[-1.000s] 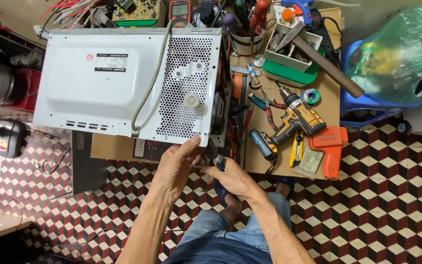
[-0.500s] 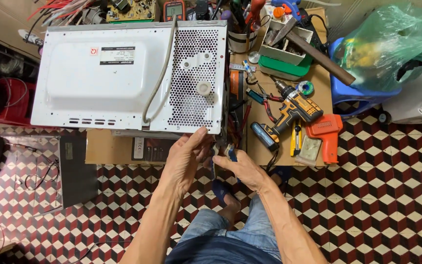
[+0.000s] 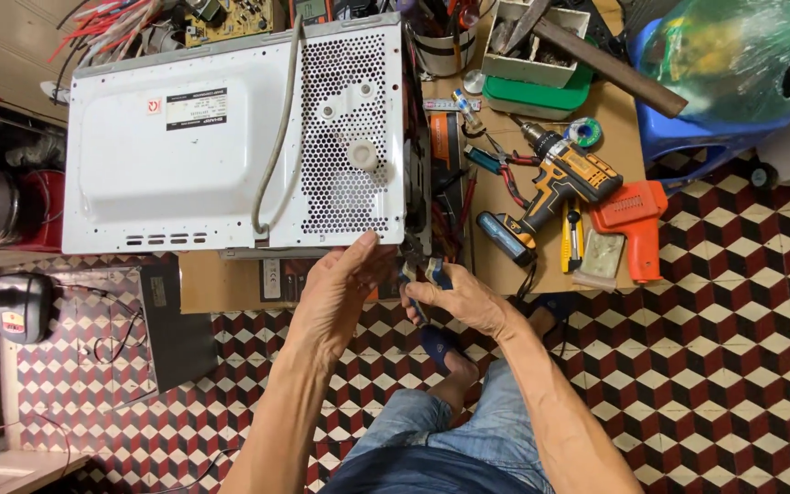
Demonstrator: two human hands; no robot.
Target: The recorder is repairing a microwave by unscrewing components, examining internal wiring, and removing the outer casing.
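At bench edge, by the lower right corner of white microwave lying back-up: blue-handled pliers clenched in right hand; left hand open, fingertips on the perforated panel. Pliers probably light, stiff, best held by handles; casing likely heavy, sharp-edged. Plier tips hidden behind fingers. Drill well right.

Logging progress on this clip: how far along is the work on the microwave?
Done: the white microwave lies on the bench, back panel up. In hand: the left hand steadies its near corner while the right hand grips blue-handled pliers at that edge. Left: the perforated panel is still on; the cordless drill lies unused.
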